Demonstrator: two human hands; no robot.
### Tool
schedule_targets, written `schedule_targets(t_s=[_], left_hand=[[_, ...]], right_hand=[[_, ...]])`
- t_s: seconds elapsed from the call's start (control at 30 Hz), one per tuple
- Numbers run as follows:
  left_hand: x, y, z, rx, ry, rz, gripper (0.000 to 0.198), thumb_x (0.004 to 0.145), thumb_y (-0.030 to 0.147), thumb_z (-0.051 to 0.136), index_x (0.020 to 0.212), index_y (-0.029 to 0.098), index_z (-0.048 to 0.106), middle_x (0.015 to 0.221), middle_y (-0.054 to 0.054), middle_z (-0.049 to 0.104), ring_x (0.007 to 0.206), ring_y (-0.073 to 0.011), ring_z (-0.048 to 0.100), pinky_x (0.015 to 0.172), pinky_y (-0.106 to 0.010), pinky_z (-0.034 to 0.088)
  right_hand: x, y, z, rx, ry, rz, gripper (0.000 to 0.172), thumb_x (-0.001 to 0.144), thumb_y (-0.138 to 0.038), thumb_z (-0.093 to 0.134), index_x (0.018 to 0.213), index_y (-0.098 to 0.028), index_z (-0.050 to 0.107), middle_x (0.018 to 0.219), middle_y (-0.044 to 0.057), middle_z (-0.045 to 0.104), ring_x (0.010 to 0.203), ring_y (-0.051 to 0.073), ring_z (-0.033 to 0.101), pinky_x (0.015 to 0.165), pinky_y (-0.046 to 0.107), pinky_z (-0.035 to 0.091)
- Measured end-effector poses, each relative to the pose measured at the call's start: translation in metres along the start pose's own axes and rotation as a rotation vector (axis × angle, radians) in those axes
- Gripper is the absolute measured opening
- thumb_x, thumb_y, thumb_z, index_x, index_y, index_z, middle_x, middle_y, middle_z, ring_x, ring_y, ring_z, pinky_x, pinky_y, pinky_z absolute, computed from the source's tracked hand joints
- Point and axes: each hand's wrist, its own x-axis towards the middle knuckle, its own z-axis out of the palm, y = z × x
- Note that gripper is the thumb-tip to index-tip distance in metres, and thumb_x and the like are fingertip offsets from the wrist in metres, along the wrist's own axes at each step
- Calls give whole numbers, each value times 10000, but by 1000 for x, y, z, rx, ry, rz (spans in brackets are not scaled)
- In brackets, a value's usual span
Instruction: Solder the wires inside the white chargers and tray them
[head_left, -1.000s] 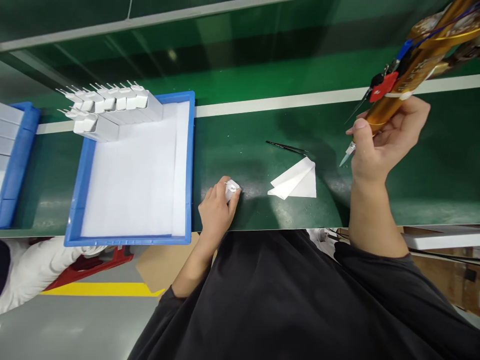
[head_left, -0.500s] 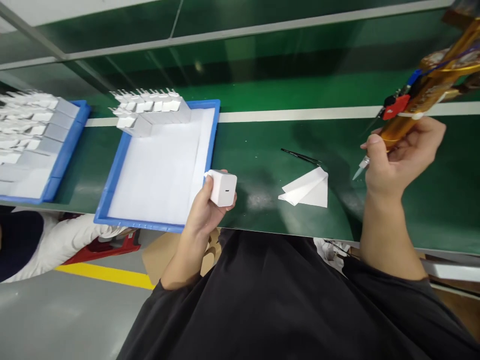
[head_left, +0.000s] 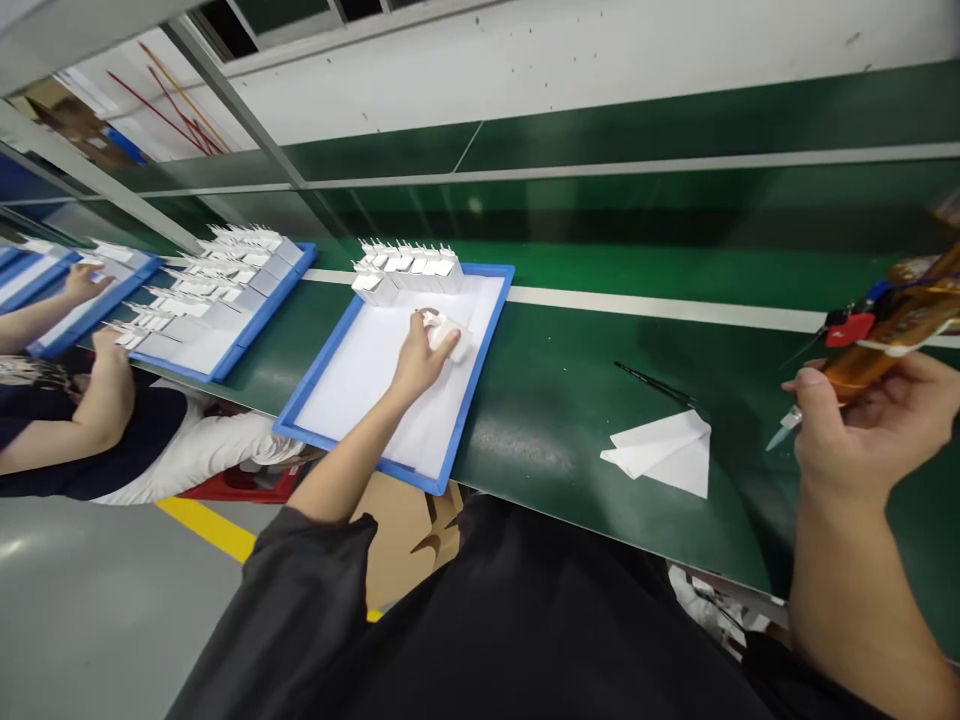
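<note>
My left hand [head_left: 421,362] is closed around a white charger [head_left: 457,340], above the white lining of a blue tray [head_left: 308,375]. At the far end of that tray stand several more white chargers [head_left: 420,272] with their prongs up. Far to the right, my right hand [head_left: 862,425] is wrapped round an amber glue syringe [head_left: 877,362], its pale tip pointing down and left over the green bench. A red piece [head_left: 850,329] is attached near the syringe's upper part. Between my hands lie black tweezers [head_left: 656,383] and a folded white paper [head_left: 671,455].
Another blue tray [head_left: 262,315] with rows of chargers stands to the left. Beyond it a co-worker's hands [head_left: 84,283] are over a further tray. A cardboard box [head_left: 397,545] sits below the bench edge. A low green wall [head_left: 600,240] runs behind the bench.
My left hand has carried the charger forward from the tray's near right edge to over its lining. The view has swung left, bringing the co-worker's arms into sight. My right hand still holds the syringe.
</note>
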Motion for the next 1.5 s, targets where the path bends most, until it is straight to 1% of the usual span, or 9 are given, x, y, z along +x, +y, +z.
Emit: schedule_targets(t_s=[0.13,0.3,0.47,0.57,0.83,0.97,1.17,1.33,1.5], left_hand=[[66,-34,-16,583,135,26,508,871,416,556,1229,67,468,1130,-230,599,1184,-360,463,1014,-453,301],[105,-53,-30,802,159,-59,519,909,328,478,1314,5,441,1250,-276,556,1257,-378,378,1043,-481,217],[111,-67,-36,749,288,-91,650,892,290,516,1464,54,317,1583,-241,173,1423,-400,166,1105,-527,128],[109,-67,-35,709,330,-122,714,885,301,536,1503,78,258,1605,-239,98,1452,-403,125,1125,-556,108],[98,-37,-34,385,453,-22,765,830,427,575,1418,-19,375,1543,-304,250,1476,-403,156,1144,-563,127],[98,-38,-37,259,448,76,813,860,585,462,1354,-58,397,1507,-348,262,1462,-466,78,1040,-690,110],[122,-55,-36,283,483,374,967,696,678,668,1433,189,277,1478,-198,375,1421,-568,57,924,-778,157],[80,11,-31,347,234,564,875,858,578,583,1496,211,110,1545,-234,190,1389,-553,185,837,-736,234],[-30,80,-16,262,4,733,806,809,529,628,1511,385,258,1525,-71,384,1371,-433,378,1073,-700,316]], right_hand=[[-3,2,-2,-59,11,37,588,509,-422,738,1057,-282,577,851,44,662,659,316,684,624,590,573],[-7,-6,-2,-112,-3,87,601,540,-423,759,1109,-303,606,877,48,693,717,355,705,686,632,571],[-7,-13,0,-100,-5,102,583,549,-406,769,1099,-299,609,845,51,685,728,368,704,698,633,562],[-7,-11,-1,-109,6,99,593,551,-408,773,1105,-290,598,861,60,691,742,355,710,686,592,570],[-9,-8,3,-96,-6,67,587,596,-370,775,1126,-202,586,850,84,696,699,252,698,644,413,570],[-9,-17,9,-85,-29,82,529,700,-387,733,1147,-174,548,926,93,696,769,209,703,699,362,584],[5,-28,13,101,-226,137,453,816,-463,646,1176,-207,550,982,66,709,726,147,696,721,307,593],[15,-42,8,224,-434,219,403,890,-483,557,1176,-204,611,999,51,712,776,119,696,718,257,574],[21,-50,-2,33,-653,174,433,931,-520,467,1175,-210,644,970,34,718,824,122,675,771,274,535]])
